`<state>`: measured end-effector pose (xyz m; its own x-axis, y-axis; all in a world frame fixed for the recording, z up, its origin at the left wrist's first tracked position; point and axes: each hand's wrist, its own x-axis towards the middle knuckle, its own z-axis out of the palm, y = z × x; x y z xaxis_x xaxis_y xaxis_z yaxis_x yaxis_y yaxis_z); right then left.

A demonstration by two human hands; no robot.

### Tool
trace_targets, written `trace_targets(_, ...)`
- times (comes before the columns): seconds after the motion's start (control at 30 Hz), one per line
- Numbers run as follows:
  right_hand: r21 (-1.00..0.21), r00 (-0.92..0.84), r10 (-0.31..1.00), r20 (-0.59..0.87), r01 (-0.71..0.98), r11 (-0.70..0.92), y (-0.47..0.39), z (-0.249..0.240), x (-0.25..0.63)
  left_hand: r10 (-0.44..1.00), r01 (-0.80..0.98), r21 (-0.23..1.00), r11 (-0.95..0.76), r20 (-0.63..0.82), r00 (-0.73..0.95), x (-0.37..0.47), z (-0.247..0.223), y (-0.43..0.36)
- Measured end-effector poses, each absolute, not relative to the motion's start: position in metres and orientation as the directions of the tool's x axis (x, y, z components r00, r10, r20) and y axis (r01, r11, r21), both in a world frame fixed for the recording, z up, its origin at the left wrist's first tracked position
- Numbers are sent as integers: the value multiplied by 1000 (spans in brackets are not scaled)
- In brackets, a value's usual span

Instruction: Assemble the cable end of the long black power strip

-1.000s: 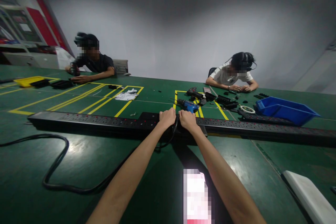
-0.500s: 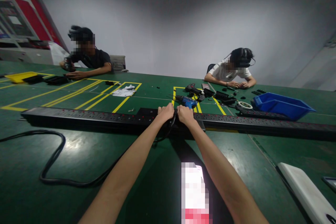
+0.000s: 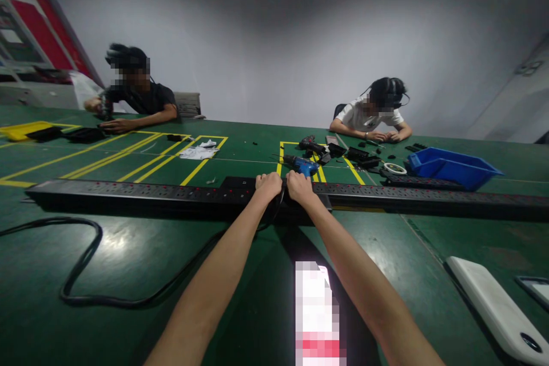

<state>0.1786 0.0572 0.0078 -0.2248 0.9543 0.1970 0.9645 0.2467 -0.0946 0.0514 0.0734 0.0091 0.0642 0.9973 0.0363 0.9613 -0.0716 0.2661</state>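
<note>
A long black power strip (image 3: 141,191) with rows of sockets and small red marks lies across the table in front of me. Over its middle, my left hand (image 3: 269,185) is closed, with a black cable (image 3: 189,266) coming down beside its fingers. Close to its right, my right hand (image 3: 299,187) is closed too; its fingertips face away and what they hold is hidden. The cable bends under my left forearm and loops across the table to the left. Just beyond my right hand lies a blue power drill (image 3: 302,166).
A lit phone (image 3: 316,303) lies between my forearms, a white power bank (image 3: 493,303) at right. Beyond the strip are a blue bin (image 3: 454,166), a tape roll (image 3: 394,168), black parts, white paper (image 3: 199,150) and a yellow tray (image 3: 28,130). Two people sit across the table.
The view has shifted slightly, so most things appear a little further left. My hands stay together over the middle of the strip. At the far left, the other person's raised hand has moved slightly.
</note>
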Motion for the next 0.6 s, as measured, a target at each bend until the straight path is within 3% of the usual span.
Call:
trace_targets(0.17, -113, -185, 962, 200, 971, 210, 53, 8, 178, 995, 963, 252, -94, 38, 88, 47, 11, 71)
trace_targets(0.3, -204, -162, 972, 172, 959, 196, 67, 5, 182, 993, 967, 226, -121, 31, 116, 42, 14, 73)
trace_targets(0.5, -525, -153, 982, 107, 830, 187, 88, 8, 195, 983, 951, 248, -182, 60, 172, 32, 10, 76)
trace_targets(0.6, -679, -190, 979, 76, 709, 190, 92, 13, 201, 983, 897, 401, -185, 86, 164, 24, 10, 82)
